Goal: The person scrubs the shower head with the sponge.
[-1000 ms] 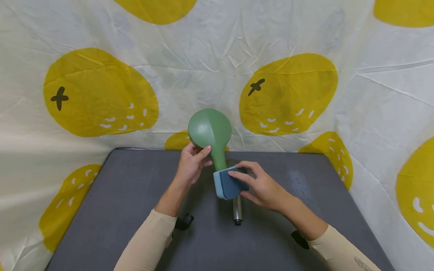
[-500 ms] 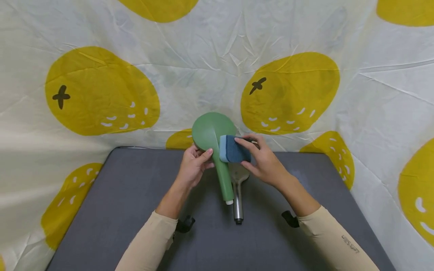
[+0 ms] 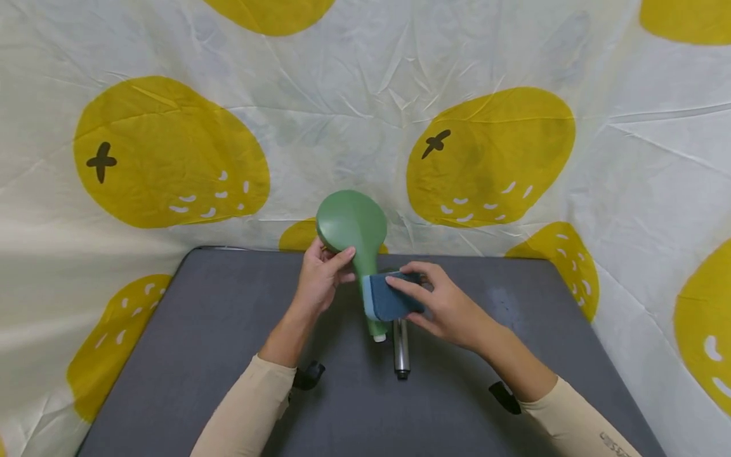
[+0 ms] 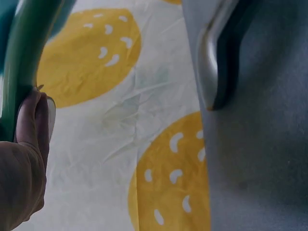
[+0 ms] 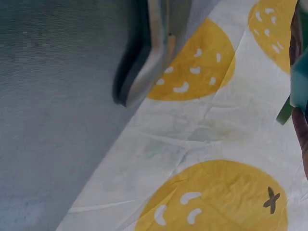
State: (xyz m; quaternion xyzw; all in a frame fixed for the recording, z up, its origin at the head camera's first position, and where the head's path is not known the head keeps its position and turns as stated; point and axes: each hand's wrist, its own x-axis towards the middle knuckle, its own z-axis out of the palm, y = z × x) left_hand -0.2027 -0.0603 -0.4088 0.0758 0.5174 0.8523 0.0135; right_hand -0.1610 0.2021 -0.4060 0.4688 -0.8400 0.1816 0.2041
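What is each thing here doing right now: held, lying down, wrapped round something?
Green shower head: held up off the table, round head uppermost, handle pointing down.
Left hand: grips the green shower head just below its round part.
Blue sponge: folded against the green handle.
Right hand: presses the blue sponge onto the handle.
Chrome shower head: lying flat on the grey table, untouched.

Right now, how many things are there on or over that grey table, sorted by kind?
Shower heads: 2, a green shower head held up by the left hand, and a chrome shower head lying on the grey table.
Sponges: 1, a blue sponge gripped by the right hand against the green handle.
Total: 3 things.
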